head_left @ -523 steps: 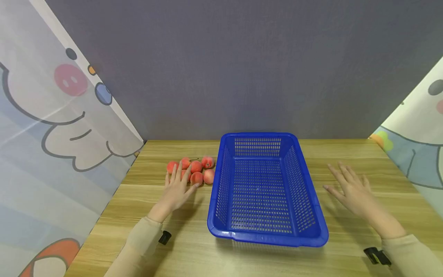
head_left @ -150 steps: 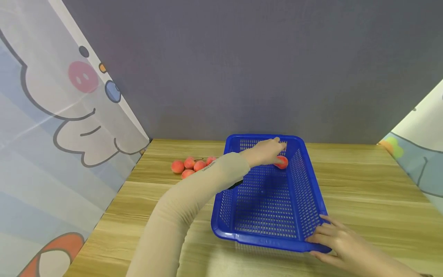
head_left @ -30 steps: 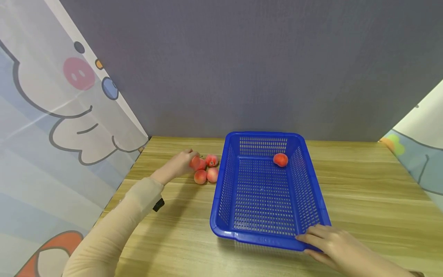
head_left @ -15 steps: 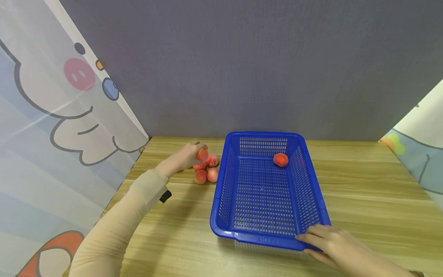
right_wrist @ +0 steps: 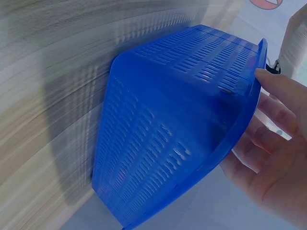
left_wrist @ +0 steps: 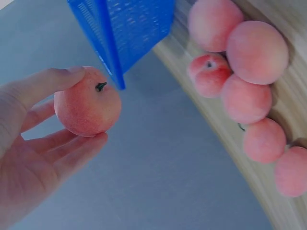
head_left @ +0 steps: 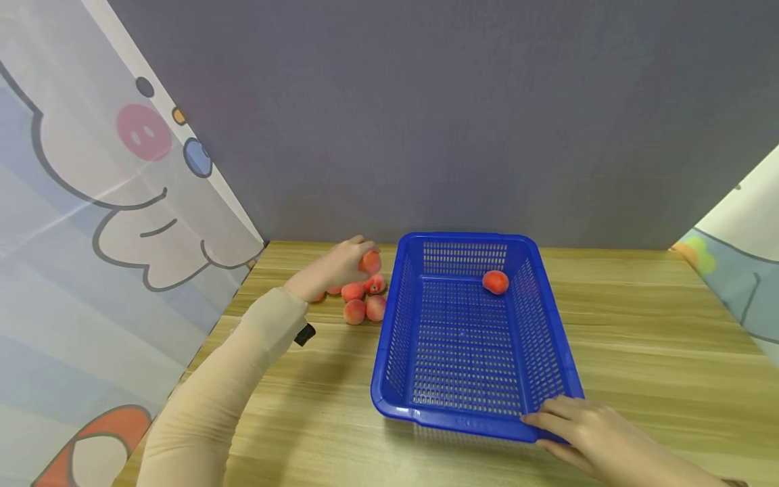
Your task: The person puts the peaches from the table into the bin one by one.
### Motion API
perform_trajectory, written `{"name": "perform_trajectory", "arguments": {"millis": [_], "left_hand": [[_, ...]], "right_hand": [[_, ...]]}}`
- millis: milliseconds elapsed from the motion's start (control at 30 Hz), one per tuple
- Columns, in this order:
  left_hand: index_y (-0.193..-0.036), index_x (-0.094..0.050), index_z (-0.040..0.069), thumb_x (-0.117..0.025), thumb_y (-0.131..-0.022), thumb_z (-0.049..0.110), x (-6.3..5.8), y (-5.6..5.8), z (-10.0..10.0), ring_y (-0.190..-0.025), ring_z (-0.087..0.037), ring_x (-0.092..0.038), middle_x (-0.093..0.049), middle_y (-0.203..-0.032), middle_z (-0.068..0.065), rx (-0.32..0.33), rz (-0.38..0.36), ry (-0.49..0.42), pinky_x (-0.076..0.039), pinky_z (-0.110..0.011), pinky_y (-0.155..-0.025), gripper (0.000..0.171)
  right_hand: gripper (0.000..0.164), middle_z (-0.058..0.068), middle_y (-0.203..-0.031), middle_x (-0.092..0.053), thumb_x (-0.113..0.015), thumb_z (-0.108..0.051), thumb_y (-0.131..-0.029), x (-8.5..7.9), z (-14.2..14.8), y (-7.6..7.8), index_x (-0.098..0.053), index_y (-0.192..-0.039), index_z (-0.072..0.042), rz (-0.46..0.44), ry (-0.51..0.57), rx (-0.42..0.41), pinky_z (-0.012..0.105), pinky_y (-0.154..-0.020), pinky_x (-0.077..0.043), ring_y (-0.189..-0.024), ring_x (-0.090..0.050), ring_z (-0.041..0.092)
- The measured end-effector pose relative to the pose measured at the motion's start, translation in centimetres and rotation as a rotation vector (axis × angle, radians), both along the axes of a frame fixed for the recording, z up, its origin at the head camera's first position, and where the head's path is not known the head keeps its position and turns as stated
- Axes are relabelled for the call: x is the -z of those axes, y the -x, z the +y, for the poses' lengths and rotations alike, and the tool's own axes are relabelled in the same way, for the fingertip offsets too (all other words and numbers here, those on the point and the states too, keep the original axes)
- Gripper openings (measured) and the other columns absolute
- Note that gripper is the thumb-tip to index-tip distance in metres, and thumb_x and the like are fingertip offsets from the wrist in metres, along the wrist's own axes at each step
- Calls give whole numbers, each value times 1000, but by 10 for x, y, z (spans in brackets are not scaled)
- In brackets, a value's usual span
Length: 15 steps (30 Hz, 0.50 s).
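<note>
My left hand [head_left: 341, 265] holds a peach [head_left: 370, 262] above the table, left of the basket's far end. In the left wrist view the thumb and fingers pinch this peach [left_wrist: 88, 105], its short dark stem showing. Several more peaches [head_left: 355, 312] lie clustered on the table below, some partly hidden by the hand. A blue perforated plastic basket [head_left: 462, 352] stands to their right, with one peach [head_left: 496, 282] in its far right corner. My right hand [head_left: 584, 431] grips the basket's near right corner; the right wrist view shows the thumb over the rim [right_wrist: 249, 103] and fingers beneath.
The wooden table [head_left: 645, 338] extends right of the basket and in front of it. A grey upright panel [head_left: 462, 122] closes off the back. Cartoon-printed curtains [head_left: 73, 237] hang at both sides.
Since 5.0 s ago, my left hand has left the peach in the basket and taken another from the cluster. Over the last second it has lifted that peach rightward. My right hand keeps its grip.
</note>
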<state>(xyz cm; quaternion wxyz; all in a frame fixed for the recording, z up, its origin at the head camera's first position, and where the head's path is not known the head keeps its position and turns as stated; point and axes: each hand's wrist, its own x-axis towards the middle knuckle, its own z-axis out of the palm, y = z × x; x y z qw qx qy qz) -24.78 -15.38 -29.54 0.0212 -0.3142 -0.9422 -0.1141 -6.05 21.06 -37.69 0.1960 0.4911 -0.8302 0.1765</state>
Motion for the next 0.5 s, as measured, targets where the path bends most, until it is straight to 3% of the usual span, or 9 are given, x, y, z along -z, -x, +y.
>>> {"name": "perform_trajectory", "arguments": {"millis": [200, 400, 500], "left_hand": [[-115, -54, 2, -64, -75, 10, -9, 4, 16, -96, -26, -53, -53, -108, -13, -1, -31, 25, -44, -36, -83, 42], [-107, -57, 8, -59, -82, 16, -16, 6, 35, -91, -20, -52, -53, -101, -6, 26, -47, 8, -43, -31, -80, 27], [-107, -57, 7, -59, -80, 14, -20, 7, 45, -89, -21, -53, -53, -101, -7, 36, -33, 21, -44, -31, -78, 28]], "right_hand": [[20, -10, -81, -57, -61, -32, -82, -1, 0, -1, -65, -94, -17, -8, -14, 16, 10, -58, -42, -68, -55, 4], [20, -10, -81, -57, -61, -32, -82, 0, 0, -1, -65, -94, -17, -10, -11, 12, 9, -57, -41, -68, -54, 3], [19, -10, -81, -56, -61, -31, -82, 0, 0, 0, -65, -94, -17, -3, -3, 8, 9, -57, -41, -68, -54, 2]]}}
